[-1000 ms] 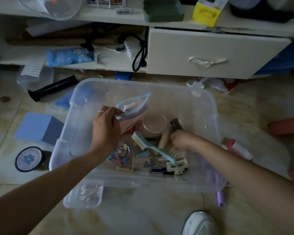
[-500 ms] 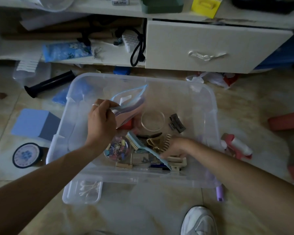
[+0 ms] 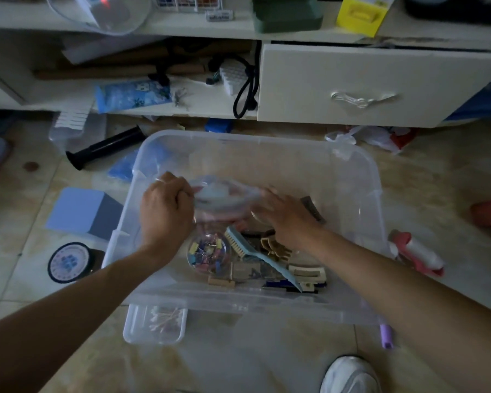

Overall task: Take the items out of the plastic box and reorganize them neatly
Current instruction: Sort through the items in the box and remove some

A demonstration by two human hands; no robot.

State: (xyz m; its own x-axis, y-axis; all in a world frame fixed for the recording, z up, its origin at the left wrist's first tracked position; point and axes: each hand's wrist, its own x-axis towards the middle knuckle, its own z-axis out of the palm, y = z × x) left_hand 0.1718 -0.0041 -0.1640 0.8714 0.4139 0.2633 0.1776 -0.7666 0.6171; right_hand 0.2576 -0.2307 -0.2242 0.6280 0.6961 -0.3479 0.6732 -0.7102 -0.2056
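Observation:
A clear plastic box [image 3: 374, 177] stands on the floor in front of me. My left hand [image 3: 165, 214] grips the left edge of a zip bag [image 3: 219, 197] with pink and blue contents, held over the box. My right hand [image 3: 284, 217] is at the bag's right edge; motion blur hides whether its fingers pinch it. Below lie a round tub of coloured clips [image 3: 209, 252], a light blue brush [image 3: 255, 255], brown hair claws [image 3: 275, 246], a cream hair clip [image 3: 306, 275] and a dark clip [image 3: 312, 207].
A small clear case of cotton swabs [image 3: 156, 324] lies by the box's near left corner. A blue block [image 3: 82, 211], a round tin [image 3: 70, 262], a black tube [image 3: 105, 147], a purple marker [image 3: 386, 336] and a red-and-white item [image 3: 417, 252] lie on the floor. My shoe [image 3: 349, 375] is at bottom.
My right hand has left the clips at the box's bottom and risen to the zip bag's right edge. The bag has turned from upright to roughly level between both hands.

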